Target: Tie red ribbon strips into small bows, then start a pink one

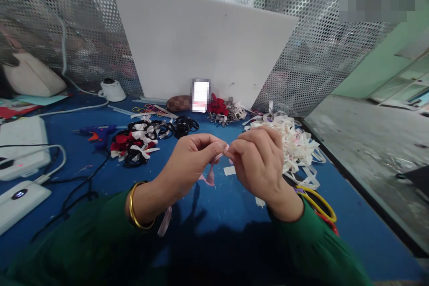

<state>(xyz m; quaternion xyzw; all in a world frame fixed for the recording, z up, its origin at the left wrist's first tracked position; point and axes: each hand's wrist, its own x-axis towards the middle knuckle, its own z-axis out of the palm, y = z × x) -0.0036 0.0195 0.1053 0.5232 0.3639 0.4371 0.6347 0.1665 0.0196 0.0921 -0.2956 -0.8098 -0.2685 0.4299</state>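
Observation:
Over the middle of the blue table, my left hand (192,161) and my right hand (259,161) meet fingertip to fingertip. Both pinch a pale pink ribbon (210,175), whose loose end hangs below my left fingers. The part between the fingertips is small and mostly covered, so its shape there cannot be made out. A strip of pink ribbon (165,222) shows beside my left wrist, by the gold bangle. A small white piece (229,170) lies on the table just left of my right hand.
Right of my right hand lie a heap of white ribbons (298,143) and yellow-handled scissors (320,203). To the left are red, white and black hair ties (134,147), a blue glue gun (98,133) and a white power strip (25,143). A lit phone (200,95) stands before a white board (208,40).

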